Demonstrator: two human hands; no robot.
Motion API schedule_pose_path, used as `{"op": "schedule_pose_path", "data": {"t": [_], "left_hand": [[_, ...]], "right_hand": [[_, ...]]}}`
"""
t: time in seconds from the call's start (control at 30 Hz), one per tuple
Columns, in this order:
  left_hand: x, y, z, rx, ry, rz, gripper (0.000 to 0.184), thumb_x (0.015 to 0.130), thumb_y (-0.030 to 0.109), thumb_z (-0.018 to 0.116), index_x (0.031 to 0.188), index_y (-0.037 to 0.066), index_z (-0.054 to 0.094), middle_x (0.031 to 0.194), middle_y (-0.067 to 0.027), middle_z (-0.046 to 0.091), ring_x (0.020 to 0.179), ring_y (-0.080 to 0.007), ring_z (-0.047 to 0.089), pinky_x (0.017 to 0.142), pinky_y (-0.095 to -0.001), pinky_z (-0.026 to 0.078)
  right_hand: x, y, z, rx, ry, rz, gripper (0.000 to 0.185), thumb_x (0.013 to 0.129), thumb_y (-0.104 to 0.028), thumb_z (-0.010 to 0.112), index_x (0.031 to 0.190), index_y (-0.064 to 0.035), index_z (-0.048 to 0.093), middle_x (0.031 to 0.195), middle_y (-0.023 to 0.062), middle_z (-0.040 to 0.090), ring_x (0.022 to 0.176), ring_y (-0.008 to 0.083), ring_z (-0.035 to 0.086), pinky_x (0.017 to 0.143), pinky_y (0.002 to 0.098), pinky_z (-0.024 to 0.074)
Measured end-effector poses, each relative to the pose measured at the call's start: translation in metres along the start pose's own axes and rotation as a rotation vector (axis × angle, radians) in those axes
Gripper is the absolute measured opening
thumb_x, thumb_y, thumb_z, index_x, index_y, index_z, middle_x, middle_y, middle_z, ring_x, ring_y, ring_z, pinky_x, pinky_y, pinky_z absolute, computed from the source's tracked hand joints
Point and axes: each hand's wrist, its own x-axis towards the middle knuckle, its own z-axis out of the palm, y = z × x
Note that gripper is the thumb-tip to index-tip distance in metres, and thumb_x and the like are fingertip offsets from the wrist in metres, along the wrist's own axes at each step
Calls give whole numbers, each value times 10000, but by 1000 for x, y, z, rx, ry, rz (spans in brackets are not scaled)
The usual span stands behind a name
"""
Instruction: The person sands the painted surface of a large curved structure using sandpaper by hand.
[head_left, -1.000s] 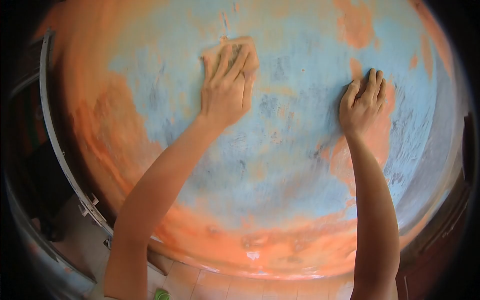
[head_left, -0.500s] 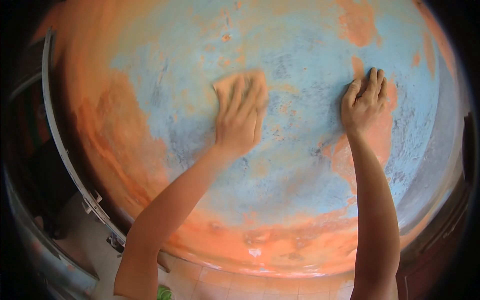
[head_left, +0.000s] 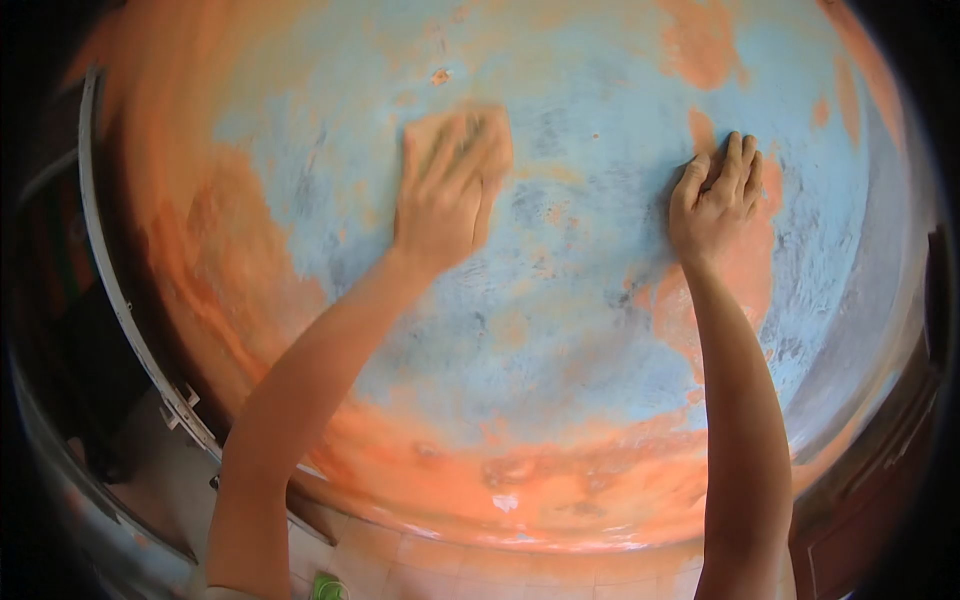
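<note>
A wall [head_left: 560,330] with worn light-blue and orange paint fills the view. Against its blue part, left of centre, my left hand [head_left: 445,185] presses a thin tan sheet of sandpaper [head_left: 497,120]. The fingers lie over the sheet and are smeared by motion; its edges show around the fingertips. Farther right, my right hand [head_left: 715,205] rests on the wall beside an orange patch, fingers stretched upward and thumb apart. Nothing shows in it.
At the left stands a pale metal frame edge [head_left: 125,310], with a dark opening beyond it. Tiled floor [head_left: 440,580] runs along the wall's foot. A green object [head_left: 327,587] lies at the bottom edge. Dark reddish-brown panelling [head_left: 860,530] is at the lower right.
My left hand has slid up and to the left across the wall with the sandpaper. The right hand keeps its place on the wall; the whole view has shifted slightly.
</note>
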Motion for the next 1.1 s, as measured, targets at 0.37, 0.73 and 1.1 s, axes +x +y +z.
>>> {"op": "schedule_pose_path", "data": {"t": [0.37, 0.73, 1.1], "left_hand": [[12, 4, 3, 44, 28, -70, 385, 994, 243, 437, 1233, -9, 604, 1406, -128, 513, 1307, -426, 423, 1067, -681, 218], [-10, 1, -17, 78, -68, 67, 394, 974, 200, 468, 1282, -21, 575, 1413, -118, 510, 1331, -388, 419, 1079, -628, 248], [-20, 34, 5, -38, -85, 26, 361, 964, 189, 487, 1225, -33, 604, 1432, -144, 477, 1358, -444, 347, 1097, -644, 210]], "right_hand": [[-3, 0, 0, -6, -14, -16, 518, 903, -222, 516, 1349, 38, 472, 1436, 230, 437, 1367, 417, 332, 1108, 571, 232], [-2, -5, -3, 25, 18, -1, 495, 901, -214, 523, 1332, 29, 500, 1424, 233, 452, 1356, 421, 352, 1104, 566, 233], [-1, -4, -4, -20, 0, -24, 502, 904, -216, 516, 1341, 29, 490, 1419, 235, 458, 1355, 418, 358, 1101, 570, 234]]}}
